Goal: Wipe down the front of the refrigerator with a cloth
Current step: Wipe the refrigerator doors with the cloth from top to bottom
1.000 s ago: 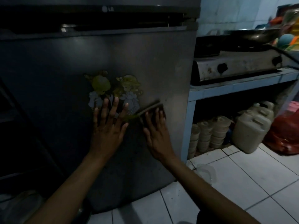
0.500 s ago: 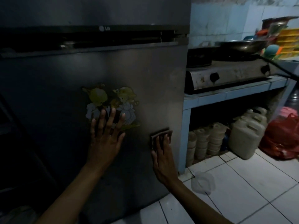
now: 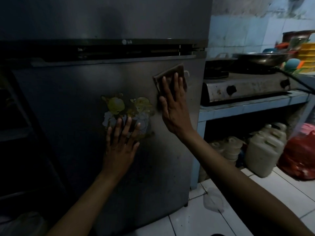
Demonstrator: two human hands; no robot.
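Note:
A grey two-door refrigerator (image 3: 76, 92) fills the left and middle of the view, dimly lit. On its lower door sits a faded cartoon sticker (image 3: 129, 108). My right hand (image 3: 173, 108) presses a dark folded cloth (image 3: 170, 72) flat against the upper right of the lower door, fingers spread over it. Below the sticker, my left hand (image 3: 121, 145) rests flat on the door with fingers apart and fingertips on the sticker's lower edge; it holds nothing.
Right of the refrigerator a gas stove (image 3: 247, 87) with a pan (image 3: 260, 58) stands on a blue tiled counter (image 3: 252, 106). Under the counter are a plastic jerrycan (image 3: 264, 150), stacked containers and a red bag (image 3: 300, 159). A crumpled clear bag (image 3: 214, 200) lies on the white tiled floor.
My right hand has slid the cloth up the door, from below the sticker's level to near the top right of the lower door. My left hand stays flat under the sticker.

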